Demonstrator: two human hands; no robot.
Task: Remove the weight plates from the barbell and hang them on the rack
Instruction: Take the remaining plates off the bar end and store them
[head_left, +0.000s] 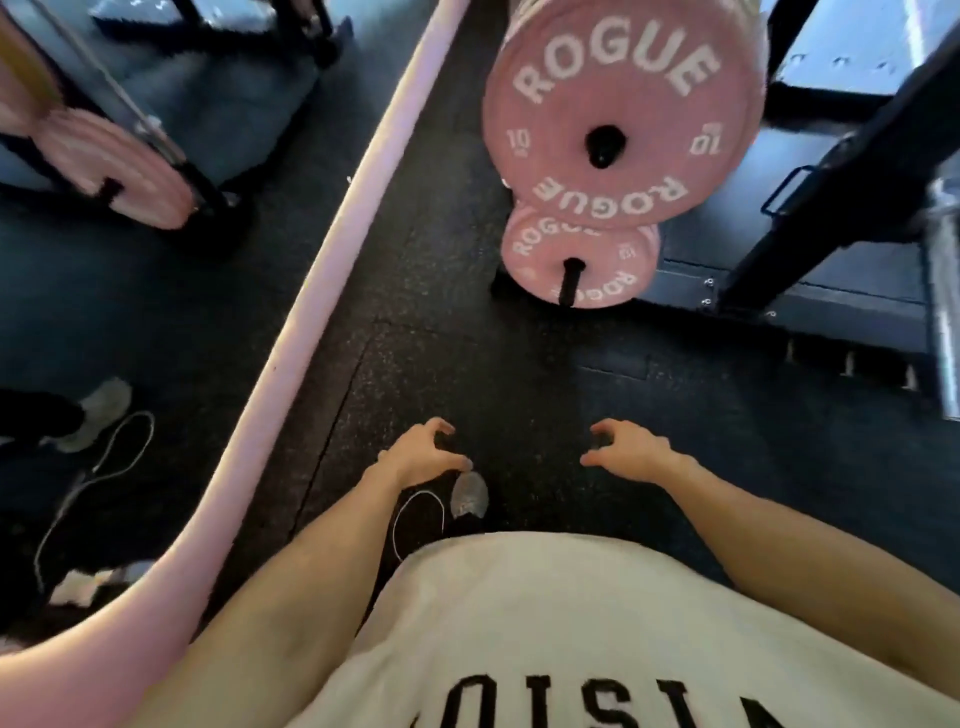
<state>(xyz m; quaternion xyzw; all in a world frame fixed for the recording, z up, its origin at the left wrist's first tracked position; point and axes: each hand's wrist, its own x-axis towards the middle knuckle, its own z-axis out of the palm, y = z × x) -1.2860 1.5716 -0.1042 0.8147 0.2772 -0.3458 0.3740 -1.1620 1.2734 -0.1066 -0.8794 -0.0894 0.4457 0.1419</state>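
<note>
A large pink "ROGUE" 10 weight plate hangs on a black peg of the rack, straight ahead at the top. Below it a smaller pink plate sits on a lower peg. My left hand and my right hand hover side by side below the plates, fingers curled and apart, holding nothing. Both hands are well short of the plates. A chrome barbell sleeve shows at the right edge.
A pink-framed mirror runs diagonally on the left, reflecting plates, a shoe and a cord. The black rack frame and its base stand at the right. Black rubber flooring lies underfoot, and my shoe shows below my left hand.
</note>
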